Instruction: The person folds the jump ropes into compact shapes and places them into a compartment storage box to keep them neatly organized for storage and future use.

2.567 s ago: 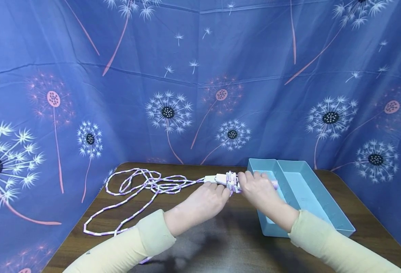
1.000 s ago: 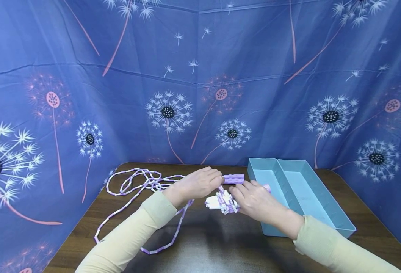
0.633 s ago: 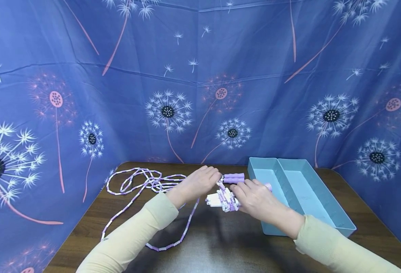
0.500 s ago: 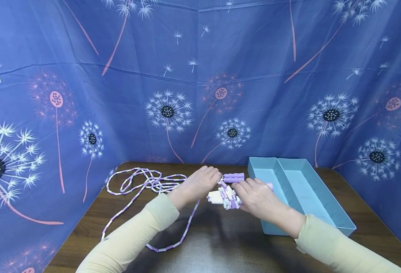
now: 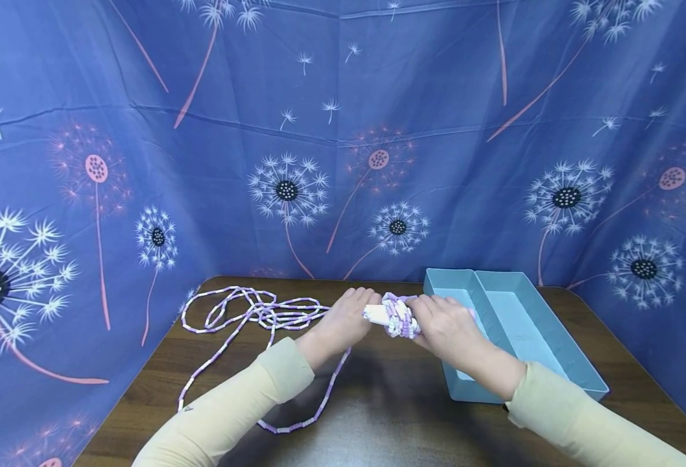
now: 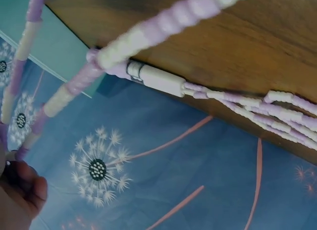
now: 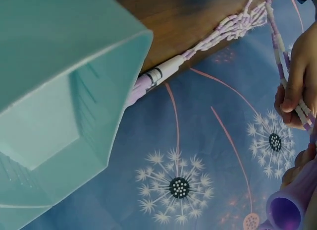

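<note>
My right hand [image 5: 450, 327] grips a beaded jump rope's handles, its purple-and-white rope wound about them in a bundle [image 5: 400, 316]. One white handle end [image 5: 376, 314] sticks out to the left; a hollow purple handle end [image 7: 286, 212] shows in the right wrist view. Beside the bundle, my left hand [image 5: 349, 323] pinches the beaded strand [image 7: 277, 46]. From that hand a slack loop of rope [image 5: 325, 405] drops toward the table's front. Behind the hands lies a second jump-rope handle [image 6: 161, 81], white with dark bands and a purple grip; the head view hides it.
Tangled beaded rope [image 5: 261, 314] spreads over the back left of the brown table [image 5: 390, 421]. A teal two-compartment tray [image 5: 553, 324] stands at the right, under and beside my right forearm. Blue dandelion-print cloth [image 5: 343, 162] hangs behind.
The wound bundle has moved up and slightly right, covering the purple handle seen behind it earlier. My left hand has shifted right with the strand, drawing the front loop along.
</note>
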`<action>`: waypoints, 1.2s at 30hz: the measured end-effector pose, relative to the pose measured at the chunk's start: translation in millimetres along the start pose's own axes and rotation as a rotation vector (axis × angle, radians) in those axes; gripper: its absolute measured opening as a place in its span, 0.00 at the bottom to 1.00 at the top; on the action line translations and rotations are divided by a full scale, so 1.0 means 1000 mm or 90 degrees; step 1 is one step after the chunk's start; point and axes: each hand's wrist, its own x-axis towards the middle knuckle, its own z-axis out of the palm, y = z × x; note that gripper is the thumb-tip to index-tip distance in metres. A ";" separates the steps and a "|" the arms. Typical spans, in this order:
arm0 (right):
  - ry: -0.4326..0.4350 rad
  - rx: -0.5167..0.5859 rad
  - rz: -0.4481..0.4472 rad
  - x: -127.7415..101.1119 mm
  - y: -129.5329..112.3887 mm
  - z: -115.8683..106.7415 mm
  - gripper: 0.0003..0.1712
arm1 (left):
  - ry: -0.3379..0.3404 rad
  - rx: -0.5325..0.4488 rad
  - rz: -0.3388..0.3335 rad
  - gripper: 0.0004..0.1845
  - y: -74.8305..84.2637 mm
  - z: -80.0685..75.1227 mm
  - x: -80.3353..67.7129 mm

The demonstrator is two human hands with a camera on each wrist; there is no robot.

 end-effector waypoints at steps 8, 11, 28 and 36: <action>0.008 0.000 0.050 0.003 0.004 0.000 0.24 | -0.040 0.124 0.007 0.06 0.012 0.003 -0.006; 0.007 -0.013 0.051 0.003 0.004 0.001 0.25 | -0.056 0.149 0.011 0.07 0.016 0.001 -0.008; -0.034 -0.105 0.126 0.002 0.027 0.008 0.35 | 0.001 0.110 0.020 0.19 0.053 -0.013 -0.018; -0.041 -0.144 0.114 -0.003 0.023 0.014 0.30 | -0.008 0.122 0.047 0.12 0.056 -0.033 -0.015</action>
